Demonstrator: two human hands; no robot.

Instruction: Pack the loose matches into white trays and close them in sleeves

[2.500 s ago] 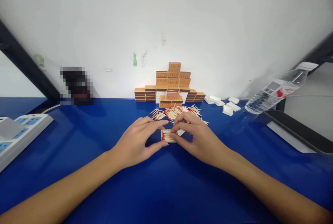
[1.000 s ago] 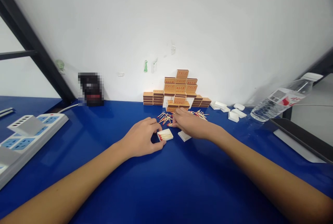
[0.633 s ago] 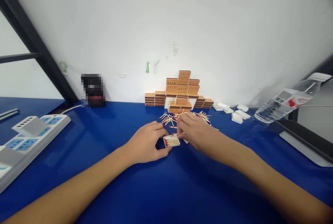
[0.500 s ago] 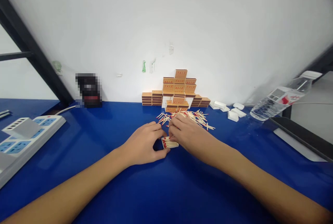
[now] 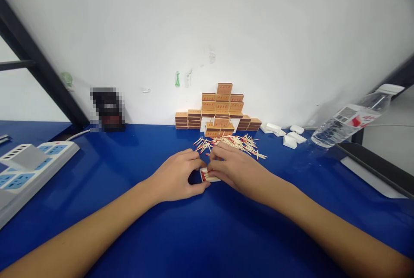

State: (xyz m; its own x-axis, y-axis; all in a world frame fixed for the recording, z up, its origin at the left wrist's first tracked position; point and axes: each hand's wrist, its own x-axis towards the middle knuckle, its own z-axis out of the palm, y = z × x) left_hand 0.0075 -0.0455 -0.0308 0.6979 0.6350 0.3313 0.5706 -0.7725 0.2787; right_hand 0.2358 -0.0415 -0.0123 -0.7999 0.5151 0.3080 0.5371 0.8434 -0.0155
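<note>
A small white matchbox tray [image 5: 207, 176] with red-tipped matches in it lies on the blue table [image 5: 200, 235]. My left hand [image 5: 176, 177] curls around its left end, thumb and fingers closed on it. My right hand [image 5: 234, 169] covers its right end, fingers pressed onto the matches in the tray. Just behind my hands lies a loose pile of matches [image 5: 236, 142].
Orange matchboxes [image 5: 220, 110] are stacked against the white wall. White empty trays [image 5: 289, 135] lie to the right, then a tilted water bottle [image 5: 351, 120] and a dark tablet [image 5: 375, 163]. A power strip [image 5: 26, 166] sits at the left edge.
My right hand reached back to the match pile, then returned to the tray and now rests on it. My left hand stayed on the tray's left end.
</note>
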